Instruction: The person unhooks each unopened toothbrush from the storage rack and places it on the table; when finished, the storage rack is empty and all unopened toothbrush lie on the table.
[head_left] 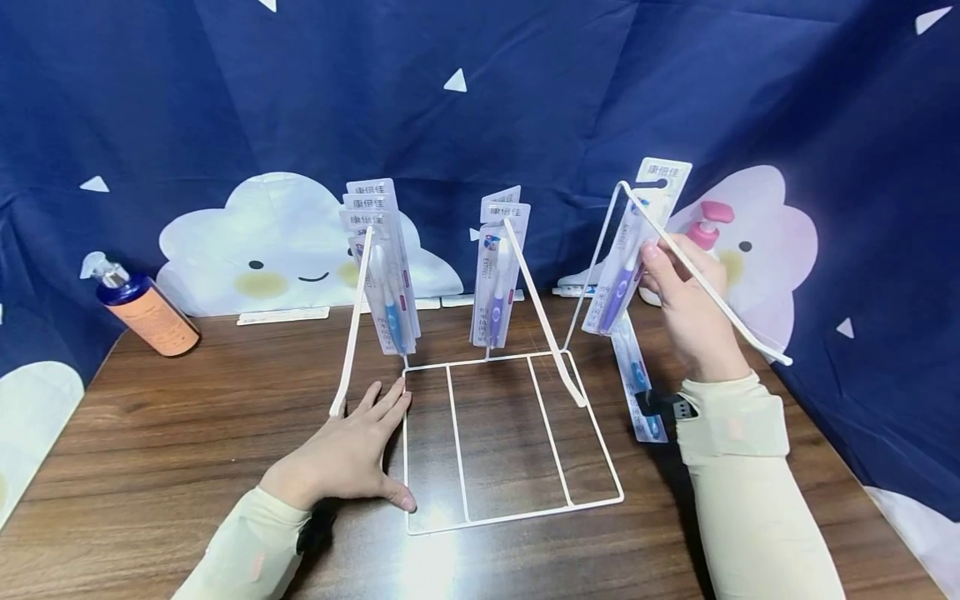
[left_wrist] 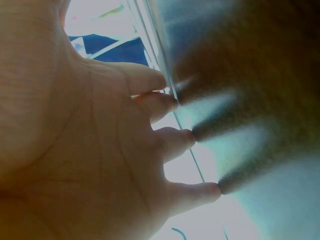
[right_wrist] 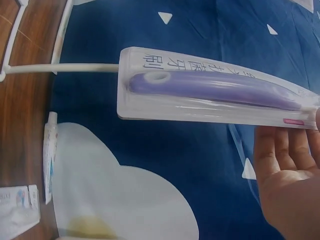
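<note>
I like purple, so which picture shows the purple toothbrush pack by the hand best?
The right wrist view: the purple toothbrush pack fills it, close and sharp. The head view shows it small beside the right hand. The left wrist view misses it.

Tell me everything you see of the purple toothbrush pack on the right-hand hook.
The purple toothbrush pack is a clear blister on a white card with printed characters, holding one purple-handled brush. It hangs from the white wire hook, tilted, at the rack's right side. The right hand holds it by its edge.
</note>
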